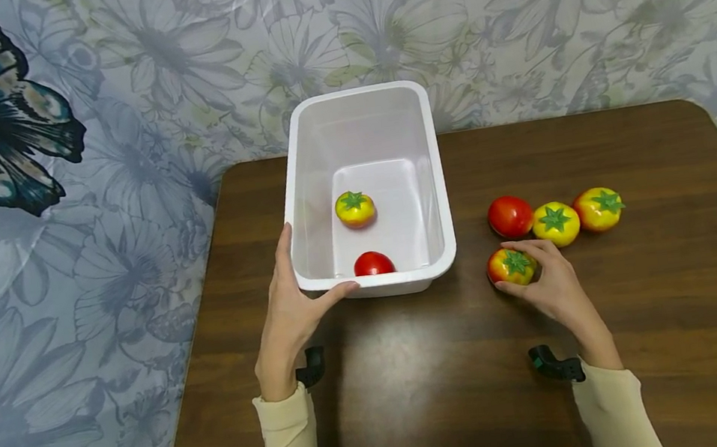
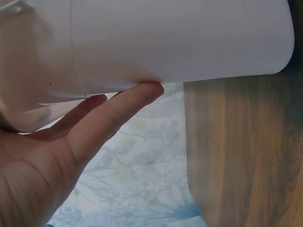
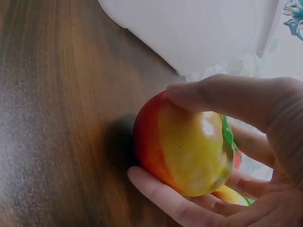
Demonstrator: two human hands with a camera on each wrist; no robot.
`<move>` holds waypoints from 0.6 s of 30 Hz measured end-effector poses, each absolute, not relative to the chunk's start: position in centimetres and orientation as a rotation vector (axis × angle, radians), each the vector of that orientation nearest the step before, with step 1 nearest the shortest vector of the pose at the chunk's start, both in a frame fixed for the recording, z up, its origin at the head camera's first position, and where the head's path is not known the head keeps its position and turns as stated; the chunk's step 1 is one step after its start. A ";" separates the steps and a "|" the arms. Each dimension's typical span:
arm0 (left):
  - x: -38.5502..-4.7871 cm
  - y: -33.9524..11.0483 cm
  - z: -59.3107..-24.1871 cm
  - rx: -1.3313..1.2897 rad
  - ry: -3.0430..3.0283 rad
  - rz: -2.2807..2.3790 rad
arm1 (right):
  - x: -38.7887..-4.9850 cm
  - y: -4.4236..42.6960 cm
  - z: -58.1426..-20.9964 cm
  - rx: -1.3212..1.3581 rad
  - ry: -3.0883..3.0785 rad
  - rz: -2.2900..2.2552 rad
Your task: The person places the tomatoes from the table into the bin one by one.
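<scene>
My right hand point(image 1: 552, 277) grips a red-and-yellow tomato point(image 1: 511, 267) with a green star-shaped top, thumb on one side and fingers on the other. The right wrist view shows this glossy tomato point(image 3: 184, 146) close up, near the table. Around the front left corner of a white plastic bin point(image 1: 376, 279) rests my left hand point(image 1: 287, 301), its straight fingers against the left wall and the thumb along the front rim. Inside the bin lie a yellow tomato point(image 1: 355, 209) and a red tomato point(image 1: 373, 263), the latter partly hidden by the front rim.
Just beyond my right hand sit a red tomato point(image 1: 510, 216), a yellow tomato point(image 1: 556, 223) and a yellow-red tomato point(image 1: 599, 209), close together. All stand on a brown wooden table point(image 1: 693, 285). Behind it is a wall with floral paper point(image 1: 175, 66) and butterfly pictures.
</scene>
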State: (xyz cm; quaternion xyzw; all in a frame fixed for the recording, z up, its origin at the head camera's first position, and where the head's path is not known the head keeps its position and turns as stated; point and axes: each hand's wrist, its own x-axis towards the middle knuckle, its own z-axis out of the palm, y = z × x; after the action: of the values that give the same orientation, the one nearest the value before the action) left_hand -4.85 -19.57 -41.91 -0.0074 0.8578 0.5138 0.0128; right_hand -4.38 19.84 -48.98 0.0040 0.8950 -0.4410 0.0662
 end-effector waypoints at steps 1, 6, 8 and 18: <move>-4.9 -19.6 -41.9 -0.020 2.671 1.608 | -4.4 19.9 -49.0 0.011 2.700 -1.332; -4.9 -19.5 -42.0 -0.015 2.675 1.599 | -4.2 20.1 -48.9 -0.001 2.705 -1.344; -4.9 -19.5 -42.0 -0.018 2.676 1.592 | -4.1 20.2 -48.5 -0.001 2.705 -1.360; -5.0 -19.6 -41.9 -0.029 2.665 1.598 | -6.3 19.4 -42.5 -0.071 2.809 -1.526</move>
State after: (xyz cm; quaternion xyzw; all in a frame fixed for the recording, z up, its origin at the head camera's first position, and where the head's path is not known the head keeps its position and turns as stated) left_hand -4.97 -19.61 -41.94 -0.0094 0.8574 0.5143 0.0171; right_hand -6.30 19.40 -42.50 -0.0222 0.8781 -0.4772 -0.0280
